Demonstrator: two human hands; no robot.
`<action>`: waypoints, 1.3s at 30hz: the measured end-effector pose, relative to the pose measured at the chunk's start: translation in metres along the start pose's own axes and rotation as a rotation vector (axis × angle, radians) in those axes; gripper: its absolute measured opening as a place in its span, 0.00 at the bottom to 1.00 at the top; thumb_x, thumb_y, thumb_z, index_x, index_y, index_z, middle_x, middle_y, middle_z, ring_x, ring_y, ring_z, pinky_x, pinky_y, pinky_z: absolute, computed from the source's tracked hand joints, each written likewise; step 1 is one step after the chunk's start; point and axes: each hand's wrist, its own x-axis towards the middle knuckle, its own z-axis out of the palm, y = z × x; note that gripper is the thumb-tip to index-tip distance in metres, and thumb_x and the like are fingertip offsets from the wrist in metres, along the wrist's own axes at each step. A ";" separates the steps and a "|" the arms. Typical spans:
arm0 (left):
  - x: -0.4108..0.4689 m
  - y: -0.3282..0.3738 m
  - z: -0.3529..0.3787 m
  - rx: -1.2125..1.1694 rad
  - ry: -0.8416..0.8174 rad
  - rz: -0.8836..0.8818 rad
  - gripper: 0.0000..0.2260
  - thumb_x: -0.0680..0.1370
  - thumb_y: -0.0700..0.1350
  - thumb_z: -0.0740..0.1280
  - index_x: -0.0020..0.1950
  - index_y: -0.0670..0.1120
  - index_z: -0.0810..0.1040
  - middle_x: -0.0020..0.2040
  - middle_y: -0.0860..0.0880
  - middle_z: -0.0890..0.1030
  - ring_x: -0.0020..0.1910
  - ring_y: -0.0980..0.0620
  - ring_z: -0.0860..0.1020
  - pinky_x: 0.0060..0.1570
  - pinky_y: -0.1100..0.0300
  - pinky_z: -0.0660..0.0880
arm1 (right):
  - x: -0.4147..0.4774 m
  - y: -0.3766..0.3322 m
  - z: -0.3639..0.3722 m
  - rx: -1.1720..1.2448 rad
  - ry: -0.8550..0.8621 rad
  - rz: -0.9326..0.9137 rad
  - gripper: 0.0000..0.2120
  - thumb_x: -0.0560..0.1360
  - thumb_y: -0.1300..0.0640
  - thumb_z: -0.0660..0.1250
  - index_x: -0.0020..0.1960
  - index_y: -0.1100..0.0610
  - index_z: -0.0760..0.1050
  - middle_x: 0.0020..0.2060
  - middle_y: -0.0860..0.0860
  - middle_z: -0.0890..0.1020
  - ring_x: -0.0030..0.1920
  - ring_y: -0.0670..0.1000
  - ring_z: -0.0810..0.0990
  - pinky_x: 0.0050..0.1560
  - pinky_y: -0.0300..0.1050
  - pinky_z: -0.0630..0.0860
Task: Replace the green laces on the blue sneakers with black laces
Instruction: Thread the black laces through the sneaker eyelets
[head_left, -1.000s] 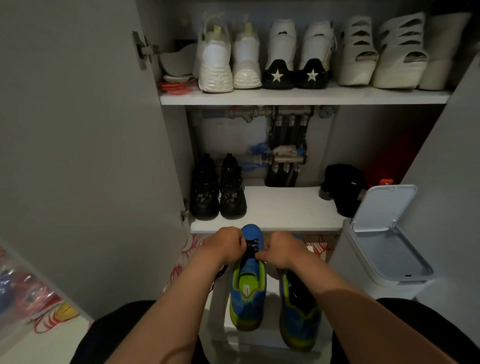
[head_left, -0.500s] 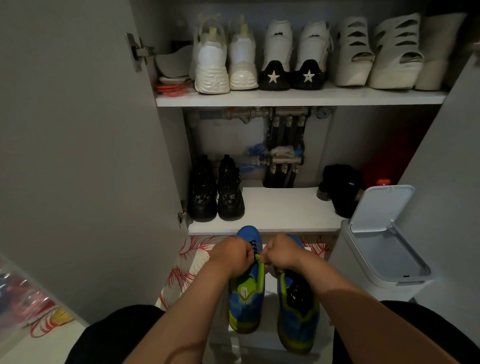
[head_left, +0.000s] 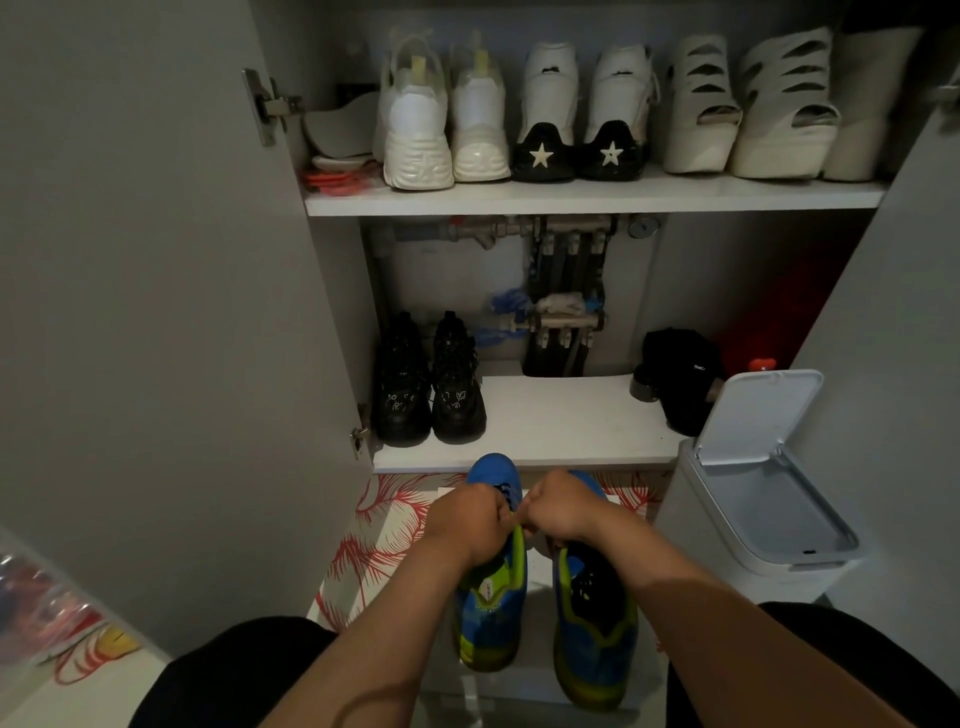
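Hands meet over one blue-and-lime mesh sneaker (head_left: 488, 603), which stands toe-away between the person's knees with its twin (head_left: 595, 623) just beside it. On the left hand (head_left: 465, 519) and the right hand (head_left: 561, 512) alike the grip is curled tight at the upper eyelets. Each appears to pinch an end of the black lace (head_left: 508, 491) that shows crossing nearer the toe, though knuckles hide the pinch itself. To do this step well, pull both ends evenly, flat and untwisted, snug each crossing from toe upward, and steady the shoe against tipping.
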 end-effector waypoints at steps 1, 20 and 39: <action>-0.001 0.000 0.001 -0.006 0.013 -0.001 0.11 0.78 0.50 0.63 0.42 0.47 0.80 0.42 0.47 0.81 0.41 0.48 0.78 0.36 0.57 0.70 | 0.000 0.000 0.000 -0.016 -0.004 -0.009 0.07 0.72 0.64 0.67 0.41 0.67 0.82 0.34 0.56 0.77 0.35 0.52 0.74 0.40 0.47 0.73; -0.003 -0.002 -0.029 0.000 -0.141 -0.004 0.15 0.74 0.48 0.71 0.58 0.49 0.74 0.56 0.47 0.78 0.54 0.47 0.77 0.51 0.54 0.76 | 0.008 0.019 -0.014 0.406 0.363 0.075 0.07 0.79 0.62 0.56 0.48 0.57 0.72 0.47 0.56 0.83 0.30 0.53 0.80 0.30 0.42 0.74; 0.010 0.035 -0.048 -0.791 0.198 0.046 0.07 0.77 0.46 0.70 0.41 0.49 0.86 0.33 0.47 0.82 0.30 0.55 0.75 0.36 0.59 0.72 | -0.020 0.008 -0.025 0.494 0.161 -0.010 0.11 0.80 0.61 0.64 0.61 0.56 0.74 0.40 0.53 0.83 0.26 0.50 0.79 0.21 0.38 0.65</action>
